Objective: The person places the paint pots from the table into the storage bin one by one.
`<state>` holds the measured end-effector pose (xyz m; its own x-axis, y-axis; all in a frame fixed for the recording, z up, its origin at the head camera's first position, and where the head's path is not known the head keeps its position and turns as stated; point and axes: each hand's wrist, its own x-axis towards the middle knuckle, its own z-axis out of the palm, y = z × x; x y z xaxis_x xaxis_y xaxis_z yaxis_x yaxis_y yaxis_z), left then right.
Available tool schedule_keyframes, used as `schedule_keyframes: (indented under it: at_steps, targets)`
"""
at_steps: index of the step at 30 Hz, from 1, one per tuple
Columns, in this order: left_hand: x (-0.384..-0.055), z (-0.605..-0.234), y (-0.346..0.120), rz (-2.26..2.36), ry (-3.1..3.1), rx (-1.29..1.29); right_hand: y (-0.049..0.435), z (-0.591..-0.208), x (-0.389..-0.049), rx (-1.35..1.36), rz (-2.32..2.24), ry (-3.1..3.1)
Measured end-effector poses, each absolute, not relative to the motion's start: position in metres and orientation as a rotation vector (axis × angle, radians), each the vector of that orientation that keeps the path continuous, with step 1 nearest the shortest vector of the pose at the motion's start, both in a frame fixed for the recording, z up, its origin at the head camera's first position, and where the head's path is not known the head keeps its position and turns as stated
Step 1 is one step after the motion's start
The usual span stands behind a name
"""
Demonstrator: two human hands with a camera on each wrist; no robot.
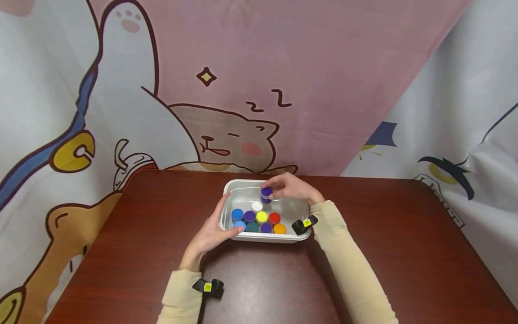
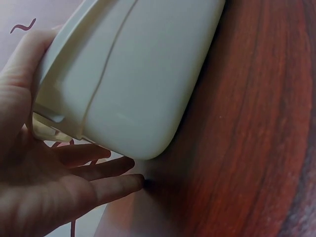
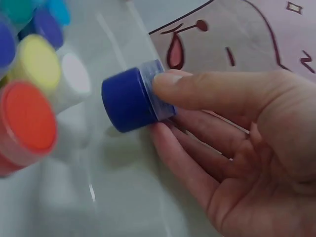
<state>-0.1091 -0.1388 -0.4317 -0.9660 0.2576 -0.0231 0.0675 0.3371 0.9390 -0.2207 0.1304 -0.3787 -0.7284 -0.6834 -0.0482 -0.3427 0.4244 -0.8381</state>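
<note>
A white tray [image 1: 244,237] holds several small round paint pots. My left hand [image 1: 210,231] holds the tray's near left corner, thumb over the front rim by a light blue pot [image 1: 239,225] and fingers along the left side. In the left wrist view its fingers [image 2: 116,188] stretch out beside the tray's outer wall [image 2: 143,84]. My right hand [image 1: 293,187] pinches a dark blue paint pot [image 3: 129,101] by its clear end between thumb and fingers, over the tray's far part. Nearest it in the tray is a white pot [image 1: 256,206].
In the tray's near part stand a yellow pot [image 1: 262,217], a red pot [image 1: 274,218], an orange pot [image 1: 279,229], a dark green pot [image 1: 252,227] and blue and purple ones. The tray sits on a brown wooden table [image 1: 162,216]. A cartoon-printed curtain [image 1: 315,90] hangs behind.
</note>
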Motion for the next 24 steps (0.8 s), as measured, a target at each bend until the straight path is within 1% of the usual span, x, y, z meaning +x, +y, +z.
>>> schedule_keyframes:
  at_steps: [8, 16, 24]
  targets:
    - [-0.108, -0.432, -0.140, 1.696, 2.426, 0.306, 0.130, -0.386, -0.219, -0.788, -1.165, 2.309]
    - [-0.108, -0.430, -0.141, 1.697, 2.422, 0.328, 0.129, -0.390, -0.213, -0.787, -1.104, 2.288]
    - [-0.106, -0.429, -0.136, 1.645, 2.455, 0.308, 0.132, -0.389, -0.211, -0.806, -1.143, 2.199]
